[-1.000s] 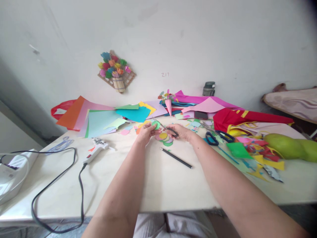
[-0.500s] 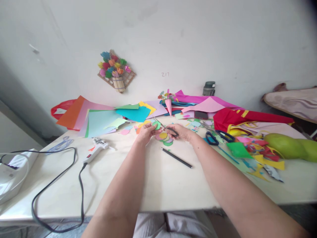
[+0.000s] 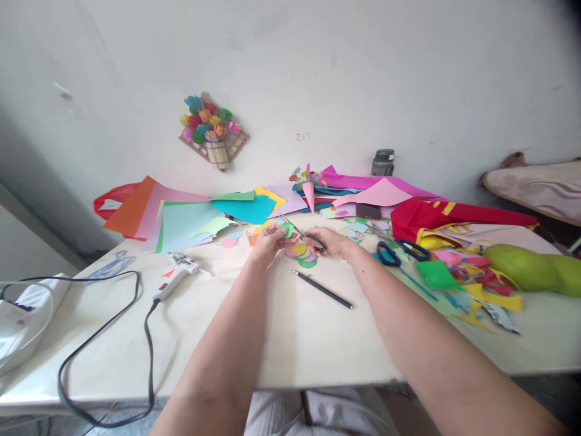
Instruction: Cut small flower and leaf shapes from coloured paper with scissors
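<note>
Between its fingers my left hand [image 3: 269,244] pinches a small green paper piece [image 3: 286,229] with a rounded edge. My right hand [image 3: 334,243] grips the dark handles of a pair of scissors [image 3: 316,242], whose blades point up and left beside the green paper. Whether the blades touch the paper I cannot tell. Just below both hands lies a loose pile of round paper pieces [image 3: 307,263] in green, yellow, pink and purple. Nearer to me, a black pen [image 3: 323,290] rests slantwise on the table.
A white glue gun [image 3: 177,275] and its black cable lie left, near a power strip [image 3: 31,312]. Coloured paper sheets [image 3: 186,219] spread along the wall. On the right are blue-handled scissors [image 3: 389,253], paper scraps [image 3: 474,303], red cloth [image 3: 458,212] and green fruit [image 3: 517,266].
The green paper in my left hand has turned slightly against the scissors. Both hands stay in nearly the same place, and the rest looks unchanged.
</note>
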`<act>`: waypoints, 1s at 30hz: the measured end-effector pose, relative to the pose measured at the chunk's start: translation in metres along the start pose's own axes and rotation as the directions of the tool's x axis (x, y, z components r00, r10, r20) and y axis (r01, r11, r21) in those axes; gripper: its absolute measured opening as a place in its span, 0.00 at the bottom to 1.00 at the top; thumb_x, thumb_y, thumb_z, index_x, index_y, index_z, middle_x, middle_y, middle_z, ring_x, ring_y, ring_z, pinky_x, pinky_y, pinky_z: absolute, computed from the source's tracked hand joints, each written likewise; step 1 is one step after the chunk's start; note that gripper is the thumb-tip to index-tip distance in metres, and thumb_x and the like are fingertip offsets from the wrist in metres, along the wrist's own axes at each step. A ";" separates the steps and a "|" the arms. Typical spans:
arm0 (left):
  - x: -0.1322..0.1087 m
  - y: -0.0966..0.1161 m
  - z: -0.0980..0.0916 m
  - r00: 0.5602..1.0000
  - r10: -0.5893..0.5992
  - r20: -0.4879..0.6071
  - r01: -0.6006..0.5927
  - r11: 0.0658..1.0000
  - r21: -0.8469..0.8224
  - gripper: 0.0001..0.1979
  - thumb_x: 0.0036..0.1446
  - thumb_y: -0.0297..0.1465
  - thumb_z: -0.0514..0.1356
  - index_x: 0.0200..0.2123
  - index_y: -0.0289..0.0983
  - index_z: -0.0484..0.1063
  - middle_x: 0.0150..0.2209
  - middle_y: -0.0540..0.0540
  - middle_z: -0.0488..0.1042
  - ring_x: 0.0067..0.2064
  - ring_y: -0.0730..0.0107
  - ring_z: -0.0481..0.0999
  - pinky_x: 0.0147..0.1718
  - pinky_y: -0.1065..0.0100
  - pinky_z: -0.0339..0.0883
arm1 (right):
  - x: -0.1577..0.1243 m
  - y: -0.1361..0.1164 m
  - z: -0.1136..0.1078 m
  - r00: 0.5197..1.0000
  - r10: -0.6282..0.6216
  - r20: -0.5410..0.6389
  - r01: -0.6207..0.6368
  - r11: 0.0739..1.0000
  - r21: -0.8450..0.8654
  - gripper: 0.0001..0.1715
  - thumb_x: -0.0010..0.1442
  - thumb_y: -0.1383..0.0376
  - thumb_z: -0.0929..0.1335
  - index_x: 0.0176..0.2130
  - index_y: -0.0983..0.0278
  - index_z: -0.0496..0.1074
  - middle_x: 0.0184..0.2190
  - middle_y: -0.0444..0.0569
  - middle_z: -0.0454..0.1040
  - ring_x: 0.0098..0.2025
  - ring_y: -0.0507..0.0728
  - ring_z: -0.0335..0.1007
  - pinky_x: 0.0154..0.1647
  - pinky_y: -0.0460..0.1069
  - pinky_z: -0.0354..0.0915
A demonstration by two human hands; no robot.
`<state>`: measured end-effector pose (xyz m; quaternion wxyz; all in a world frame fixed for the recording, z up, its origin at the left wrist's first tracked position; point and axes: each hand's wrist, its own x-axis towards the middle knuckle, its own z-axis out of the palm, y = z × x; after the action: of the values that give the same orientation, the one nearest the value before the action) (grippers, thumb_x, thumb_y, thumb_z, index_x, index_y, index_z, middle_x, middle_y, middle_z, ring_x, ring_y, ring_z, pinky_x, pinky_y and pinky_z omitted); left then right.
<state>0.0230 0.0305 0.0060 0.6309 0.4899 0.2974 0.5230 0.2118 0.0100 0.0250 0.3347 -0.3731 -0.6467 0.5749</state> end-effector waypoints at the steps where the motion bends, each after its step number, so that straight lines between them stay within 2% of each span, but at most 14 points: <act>1: 0.000 0.000 0.000 1.000 -0.004 0.003 0.004 1.000 0.003 0.14 0.42 0.32 0.69 0.29 0.33 0.68 0.26 0.45 0.77 0.30 0.61 0.80 0.34 0.64 0.73 | 0.000 0.000 0.000 1.000 0.000 0.002 0.000 1.000 0.005 0.06 0.49 0.64 0.66 0.27 0.66 0.65 0.11 0.38 0.60 0.13 0.47 0.54 0.14 0.44 0.45; 10: 0.001 -0.001 0.000 1.000 0.004 -0.013 -0.004 1.000 -0.027 0.13 0.38 0.31 0.70 0.26 0.32 0.70 0.25 0.45 0.77 0.27 0.66 0.79 0.33 0.68 0.73 | 0.001 0.000 0.000 1.000 0.015 -0.006 -0.015 0.998 0.053 0.03 0.48 0.67 0.66 0.27 0.66 0.66 0.12 0.37 0.58 0.14 0.47 0.52 0.15 0.44 0.47; 14: 0.000 0.001 0.002 1.000 0.004 -0.019 -0.004 0.999 -0.040 0.13 0.40 0.30 0.70 0.27 0.32 0.70 0.27 0.44 0.78 0.27 0.67 0.79 0.33 0.68 0.73 | 0.000 0.001 -0.002 1.000 -0.006 0.004 0.006 0.999 0.034 0.04 0.48 0.67 0.66 0.28 0.67 0.67 0.12 0.38 0.59 0.14 0.47 0.54 0.15 0.44 0.47; 19: 0.001 0.001 0.001 1.000 -0.003 -0.029 0.002 1.000 -0.018 0.12 0.44 0.31 0.68 0.28 0.32 0.70 0.27 0.44 0.77 0.27 0.67 0.79 0.34 0.66 0.73 | 0.001 0.001 -0.002 1.000 -0.003 0.007 0.003 1.000 0.028 0.06 0.48 0.65 0.67 0.28 0.66 0.67 0.12 0.37 0.58 0.14 0.47 0.53 0.15 0.44 0.47; 24: 0.003 -0.001 -0.001 1.000 0.002 -0.027 -0.003 1.000 -0.028 0.11 0.43 0.31 0.68 0.26 0.32 0.69 0.25 0.46 0.76 0.27 0.65 0.79 0.33 0.66 0.73 | 0.002 0.001 -0.001 1.000 0.000 0.013 -0.001 0.997 0.076 0.04 0.47 0.66 0.66 0.27 0.66 0.66 0.12 0.36 0.56 0.14 0.47 0.52 0.16 0.43 0.50; 30: 0.004 -0.002 -0.003 1.000 0.005 -0.016 -0.006 0.999 -0.041 0.13 0.40 0.32 0.69 0.26 0.34 0.69 0.23 0.48 0.75 0.28 0.65 0.79 0.34 0.65 0.73 | 0.002 0.003 -0.002 1.000 0.008 0.016 -0.010 0.996 0.093 0.02 0.47 0.69 0.65 0.27 0.66 0.66 0.13 0.38 0.58 0.14 0.47 0.53 0.16 0.44 0.50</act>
<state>0.0226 0.0353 0.0039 0.6371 0.4735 0.2901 0.5346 0.2128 0.0135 0.0225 0.3438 -0.3555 -0.6203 0.6088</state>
